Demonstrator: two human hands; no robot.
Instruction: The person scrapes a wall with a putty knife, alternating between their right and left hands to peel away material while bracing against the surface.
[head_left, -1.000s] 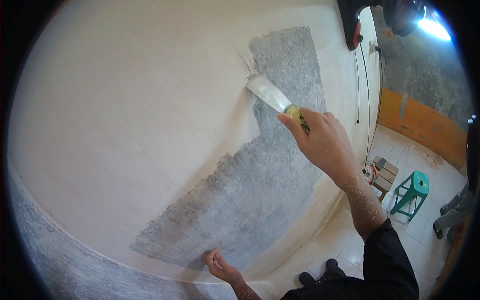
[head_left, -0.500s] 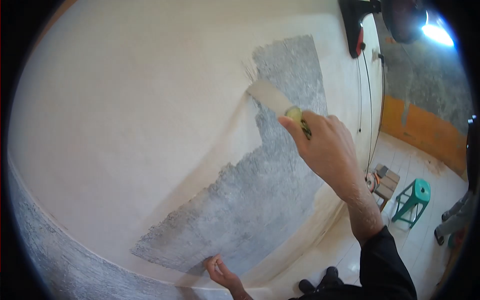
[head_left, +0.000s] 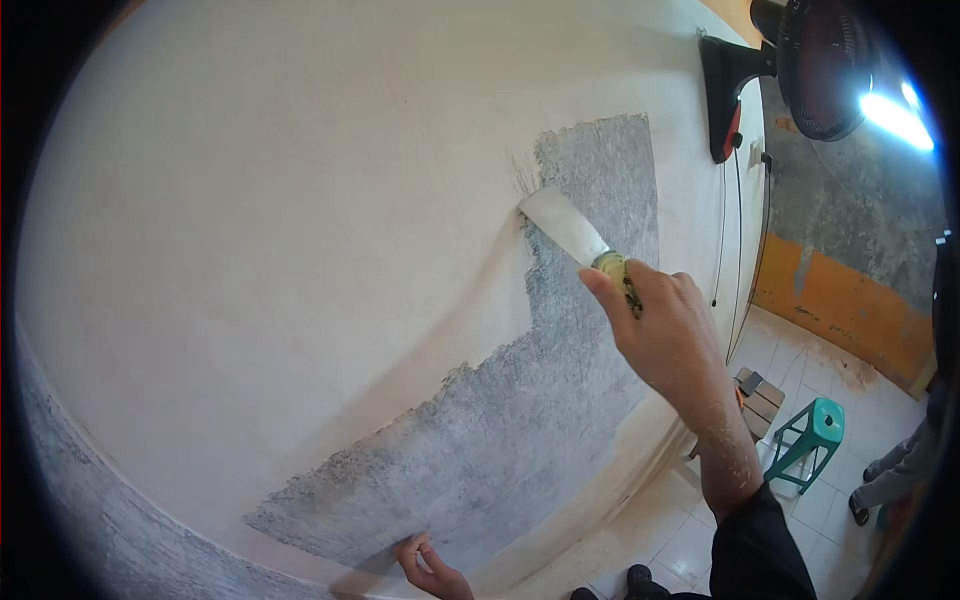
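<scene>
Two hands at a cream-coated wall (head_left: 250,250), one tool.

1. Right hand (head_left: 670,345): grip closed fully round the yellowish handle of a putty knife (head_left: 570,232), forefinger laid along the handle toward the blade. The wrist and forearm are flecked with pale specks, and a black sleeve starts below them.
2. Putty knife: broad pale blade pressed to the wall at the upper left edge of the bare grey patch (head_left: 540,400), just where cream coat meets grey; handle slanting down to the right.
3. Left hand (head_left: 428,570): low in view, fingers curled against the wall at the bottom edge of the grey patch (whether its grip encloses anything cannot be told).
4. Surroundings, right side: black wall fan (head_left: 820,70) high up; green stool (head_left: 805,440) and a small wooden stool (head_left: 757,395) on the tiled floor (head_left: 690,540); another person's legs (head_left: 890,480) at the far edge.
</scene>
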